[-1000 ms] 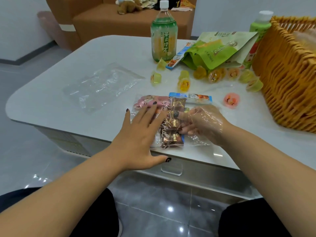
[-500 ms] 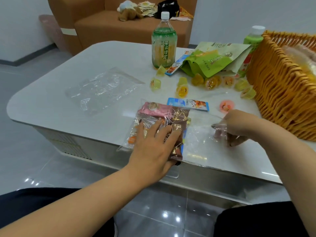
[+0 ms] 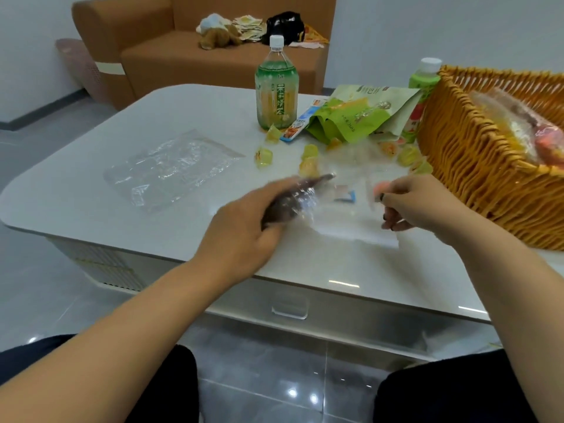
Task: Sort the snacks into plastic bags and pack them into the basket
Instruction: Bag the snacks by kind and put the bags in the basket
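My left hand (image 3: 244,227) grips the filled end of a clear plastic bag (image 3: 345,218), squeezing brown snack packets (image 3: 290,199) through the film and lifting them off the white table (image 3: 91,196). My right hand (image 3: 418,206) pinches the bag's open end near a pink jelly cup (image 3: 380,188). The bag is blurred by motion. A blue packet (image 3: 346,195) shows through or under the film. Several yellow jelly cups (image 3: 264,155) lie loose behind. The wicker basket (image 3: 476,166) stands at the right with filled bags inside.
A spare empty plastic bag (image 3: 171,166) lies flat at the left. A large green tea bottle (image 3: 276,90), a green snack pouch (image 3: 360,117) and a small green bottle (image 3: 422,83) stand at the back. A brown sofa (image 3: 195,56) is behind the table.
My left hand went from pressing the packets flat to grasping them and lifting them rightward. My right hand pulled out of the bag and now pinches its opening.
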Demonstrator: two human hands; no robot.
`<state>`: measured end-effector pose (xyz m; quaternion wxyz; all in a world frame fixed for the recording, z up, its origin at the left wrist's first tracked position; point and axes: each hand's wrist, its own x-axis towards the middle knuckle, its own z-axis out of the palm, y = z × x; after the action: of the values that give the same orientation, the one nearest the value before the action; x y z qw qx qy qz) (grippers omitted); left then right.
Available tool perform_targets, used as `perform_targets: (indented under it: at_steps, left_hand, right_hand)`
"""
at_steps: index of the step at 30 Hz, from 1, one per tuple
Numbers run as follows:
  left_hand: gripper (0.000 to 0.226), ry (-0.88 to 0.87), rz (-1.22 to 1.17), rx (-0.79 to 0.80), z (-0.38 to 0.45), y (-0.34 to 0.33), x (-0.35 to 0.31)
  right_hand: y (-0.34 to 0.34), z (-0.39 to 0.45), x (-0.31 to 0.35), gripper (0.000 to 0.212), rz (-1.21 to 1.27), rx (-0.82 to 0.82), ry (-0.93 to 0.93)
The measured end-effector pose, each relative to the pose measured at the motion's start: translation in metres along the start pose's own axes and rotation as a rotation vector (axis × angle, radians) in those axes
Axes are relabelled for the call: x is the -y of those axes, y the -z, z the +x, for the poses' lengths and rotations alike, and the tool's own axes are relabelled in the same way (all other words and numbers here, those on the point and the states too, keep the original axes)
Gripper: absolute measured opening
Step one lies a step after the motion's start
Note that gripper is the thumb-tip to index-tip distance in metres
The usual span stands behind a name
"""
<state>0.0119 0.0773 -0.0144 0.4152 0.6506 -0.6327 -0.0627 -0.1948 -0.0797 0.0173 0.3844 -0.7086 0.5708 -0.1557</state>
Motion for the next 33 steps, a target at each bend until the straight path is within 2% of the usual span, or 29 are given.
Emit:
perform_targets:
  at_steps: [3, 5, 7, 9, 12, 17, 21, 26, 33]
  left_hand:
    - [0.031, 0.132, -0.374, -0.108, 0.017, 0.015, -0.008]
    - [0.027, 0.293, -0.696, -0.086, 0.026, 0.018, -0.013]
    - [0.029, 0.436, -0.930, -0.033, 0.030, 0.015, -0.016]
    - [0.035, 0.520, -1.048, 0.002, 0.032, 0.007, -0.016]
    - [0.028, 0.590, -1.127, 0.050, 0.033, -0.006, -0.011]
    - [0.036, 0.713, -1.163, 0.128, 0.028, -0.022, 0.011]
    - [0.039, 0.728, -1.066, 0.133, 0.026, -0.024, 0.024]
    - [0.039, 0.685, -1.004, 0.184, 0.027, -0.013, 0.030]
    - [0.037, 0.625, -1.009, 0.137, 0.031, -0.002, 0.032]
  right_hand:
    - [-0.006, 0.001, 0.004, 0.012, 0.177, -0.004, 0.201]
    - [-0.007, 0.004, 0.007, 0.021, 0.344, 0.040, 0.262]
    - [-0.004, 0.006, 0.010, 0.041, 0.612, 0.187, 0.258]
    - [0.001, 0.007, 0.010, 0.051, 0.820, 0.387, 0.268]
    - [0.003, 0.008, 0.009, 0.044, 0.907, 0.500, 0.253]
    - [-0.009, 0.016, 0.003, 0.029, 0.706, 0.332, 0.121]
    - [-0.017, 0.019, -0.001, 0.010, 0.636, 0.334, 0.075]
    - [-0.013, 0.021, -0.005, 0.010, 0.602, 0.389, 0.107]
    - [-0.011, 0.017, -0.007, 0.021, 0.547, 0.372, 0.251]
